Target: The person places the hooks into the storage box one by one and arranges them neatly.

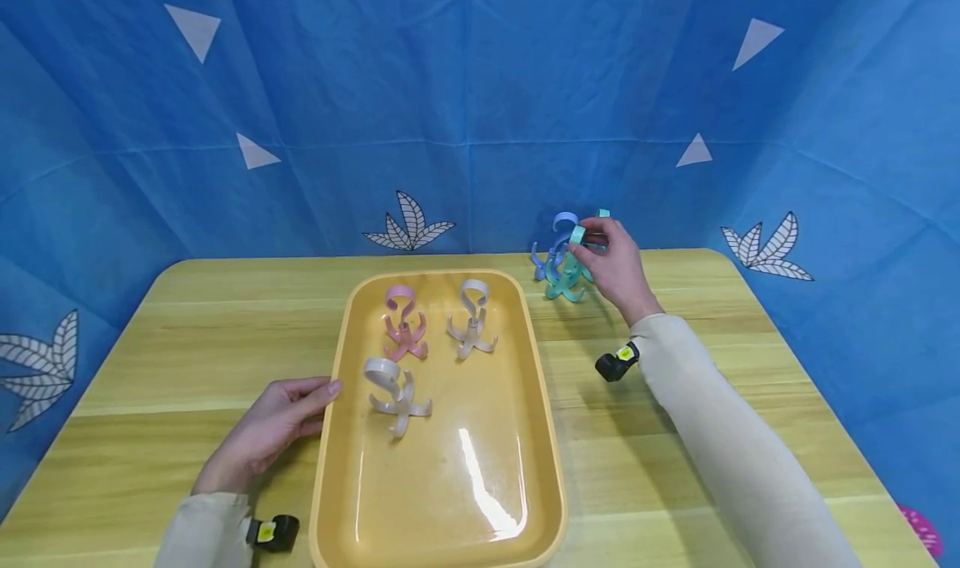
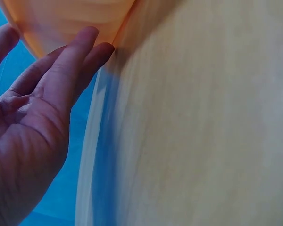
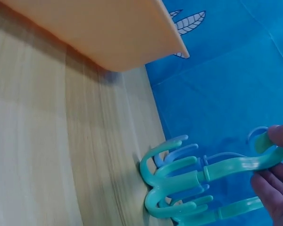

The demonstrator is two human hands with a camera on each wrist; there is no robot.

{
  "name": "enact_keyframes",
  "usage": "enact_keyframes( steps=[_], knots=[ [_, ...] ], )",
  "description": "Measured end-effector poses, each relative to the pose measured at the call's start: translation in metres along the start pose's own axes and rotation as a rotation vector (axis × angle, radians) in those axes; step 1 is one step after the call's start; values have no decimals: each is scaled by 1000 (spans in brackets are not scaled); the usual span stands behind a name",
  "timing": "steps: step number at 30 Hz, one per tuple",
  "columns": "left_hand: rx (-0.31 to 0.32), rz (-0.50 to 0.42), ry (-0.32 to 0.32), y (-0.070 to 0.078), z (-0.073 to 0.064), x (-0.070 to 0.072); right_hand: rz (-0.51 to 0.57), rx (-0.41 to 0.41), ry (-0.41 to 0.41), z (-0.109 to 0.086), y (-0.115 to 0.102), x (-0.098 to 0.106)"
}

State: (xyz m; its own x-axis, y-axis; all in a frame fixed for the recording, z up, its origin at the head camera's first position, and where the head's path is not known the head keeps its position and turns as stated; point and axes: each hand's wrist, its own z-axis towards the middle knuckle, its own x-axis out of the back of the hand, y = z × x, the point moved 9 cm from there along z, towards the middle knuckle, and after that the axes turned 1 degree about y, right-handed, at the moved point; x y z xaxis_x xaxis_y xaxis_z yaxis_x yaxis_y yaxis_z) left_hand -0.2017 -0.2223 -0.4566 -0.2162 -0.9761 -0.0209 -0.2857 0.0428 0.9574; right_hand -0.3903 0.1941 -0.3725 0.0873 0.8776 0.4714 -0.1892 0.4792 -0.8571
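Observation:
My right hand point(image 1: 611, 268) pinches the curved top of a green four-armed hook hanger point(image 3: 226, 167) at the table's back right. Its arms point upward from the lower end, close over the tabletop. A second green hanger point(image 3: 240, 207) and a blue hook hanger point(image 1: 564, 219) stand right beside it, partly hidden. My left hand point(image 1: 273, 426) holds the left side of a yellow tray point(image 1: 442, 485), thumb over the rim and fingers against the outer wall point(image 2: 80, 14). Inside the tray lie a pink hanger point(image 1: 406, 339), a white hanger point(image 1: 472, 334) and another white hanger point(image 1: 401, 405).
The wooden table point(image 1: 225, 326) meets a blue cloth backdrop point(image 1: 465, 92) along its back edge, and the cloth also hangs at both sides. Small black wrist cameras sit at the left cuff point(image 1: 273, 533) and right cuff point(image 1: 617, 363).

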Motion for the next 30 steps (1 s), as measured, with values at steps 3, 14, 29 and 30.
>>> enact_keyframes(
  steps=[3,14,29,30],
  knots=[
    [1,0,3,1,0,0,8,-17,3,0,1,2],
    [19,13,5,3,-2,3,57,-25,-12,-7,-10,10],
    [28,14,-15,2,0,0,174,-43,-33,-31,-25,21],
    [29,14,-13,2,0,1,170,-41,-39,-32,-26,21]
  ],
)
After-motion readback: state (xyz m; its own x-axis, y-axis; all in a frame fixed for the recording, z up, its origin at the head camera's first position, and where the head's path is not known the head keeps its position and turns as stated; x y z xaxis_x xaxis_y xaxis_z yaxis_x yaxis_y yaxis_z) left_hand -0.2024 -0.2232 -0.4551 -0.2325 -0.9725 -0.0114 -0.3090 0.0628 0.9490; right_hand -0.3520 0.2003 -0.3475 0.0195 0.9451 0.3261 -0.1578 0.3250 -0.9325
